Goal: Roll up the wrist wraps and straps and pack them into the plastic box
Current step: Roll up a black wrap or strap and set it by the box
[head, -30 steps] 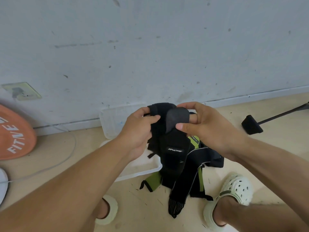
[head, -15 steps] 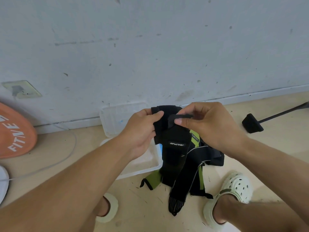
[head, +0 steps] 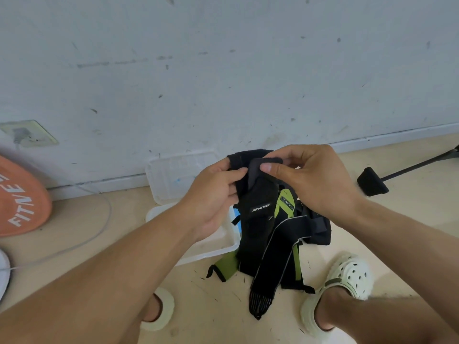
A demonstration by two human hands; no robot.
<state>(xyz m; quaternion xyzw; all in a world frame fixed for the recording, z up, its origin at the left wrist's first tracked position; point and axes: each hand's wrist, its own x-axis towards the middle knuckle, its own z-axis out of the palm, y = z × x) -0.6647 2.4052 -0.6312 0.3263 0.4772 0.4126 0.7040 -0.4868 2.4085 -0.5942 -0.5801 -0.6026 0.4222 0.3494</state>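
A black wrist wrap hangs at centre frame, held up by its top end above the floor; its striped lower tip dangles near the bottom centre. The left hand grips the wrap's upper left edge, fingers curled round the fabric. The right hand pinches the folded top flap between thumb and forefinger, the other fingers curled behind it. Behind and below the wrap lies a pile of black and green straps on the floor, right of centre, one green label reading YIBODA. The clear plastic box sits on the floor just left of the pile, partly hidden by the left forearm. Its lid leans against the wall above it. An orange disc is at the left edge. A black stand foot sits at right. Pale clogs show at the bottom.
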